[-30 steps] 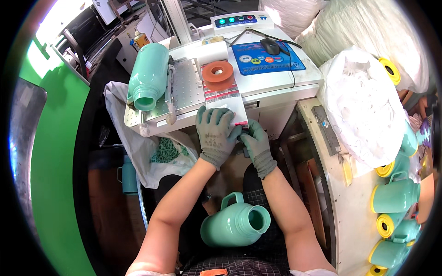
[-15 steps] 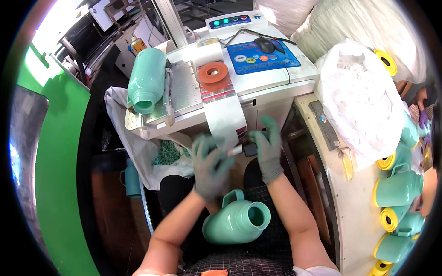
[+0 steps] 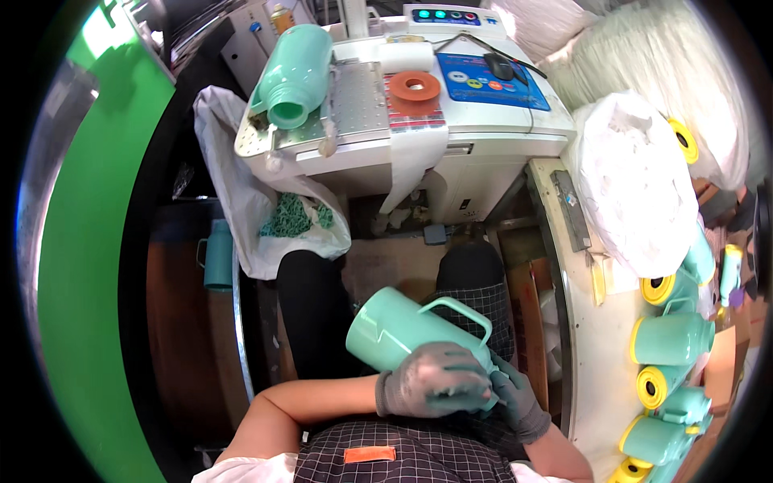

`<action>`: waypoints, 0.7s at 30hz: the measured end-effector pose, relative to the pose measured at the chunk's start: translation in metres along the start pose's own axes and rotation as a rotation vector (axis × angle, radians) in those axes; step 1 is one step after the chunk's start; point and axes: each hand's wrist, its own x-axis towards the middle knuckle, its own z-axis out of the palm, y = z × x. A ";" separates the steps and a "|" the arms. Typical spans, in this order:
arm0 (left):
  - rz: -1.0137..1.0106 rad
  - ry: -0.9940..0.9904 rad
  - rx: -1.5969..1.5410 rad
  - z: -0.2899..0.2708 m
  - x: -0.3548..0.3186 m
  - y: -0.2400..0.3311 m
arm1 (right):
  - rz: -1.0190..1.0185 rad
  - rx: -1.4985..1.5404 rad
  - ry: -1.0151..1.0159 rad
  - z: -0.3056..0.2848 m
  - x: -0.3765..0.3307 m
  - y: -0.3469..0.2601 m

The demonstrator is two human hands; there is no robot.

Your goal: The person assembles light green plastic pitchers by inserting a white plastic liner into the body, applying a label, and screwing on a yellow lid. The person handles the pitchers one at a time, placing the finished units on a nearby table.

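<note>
- The seated person has both gloved hands down in the lap, closed around a mint-green jug body (image 3: 407, 330) that lies tilted, its handle uppermost and its far end pointing up and to the left.
- The left hand (image 3: 433, 381), in a grey glove, wraps over the near end of the jug, fingers curled across it.
- The right hand (image 3: 518, 396), also in a grey glove, grips the same end from the right side and underneath; the two hands touch each other there.
- Ahead of the knees stands a white machine bench (image 3: 483, 137) with a perforated metal plate (image 3: 358, 101) on top.
- A second mint-green jug (image 3: 296, 74) lies on its side on the bench's left part, mouth toward the person.
- An orange ring (image 3: 415, 85) sits on the plate just right of that jug, over a strip of white paper (image 3: 415, 157) that hangs down the bench front.
- A blue control panel (image 3: 491, 80) with a black mouse (image 3: 499, 66) lies further right.
- A white sack (image 3: 241, 201) with green scraps hangs at the bench's left.
- On the right, a side table (image 3: 592, 354) carries a big white bag (image 3: 636, 193) and a row of mint-green jugs with yellow insides (image 3: 672, 338).
</note>
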 end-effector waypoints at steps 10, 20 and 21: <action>-0.772 1.061 -0.270 -0.108 -0.076 0.032 | -0.499 -0.340 0.044 0.084 0.036 0.018; -0.908 1.081 -0.216 -0.112 -0.098 0.042 | -0.958 -0.699 0.133 0.096 0.046 0.027; -0.916 1.076 -0.185 -0.110 -0.098 0.041 | -0.965 -0.724 0.127 0.095 0.047 0.029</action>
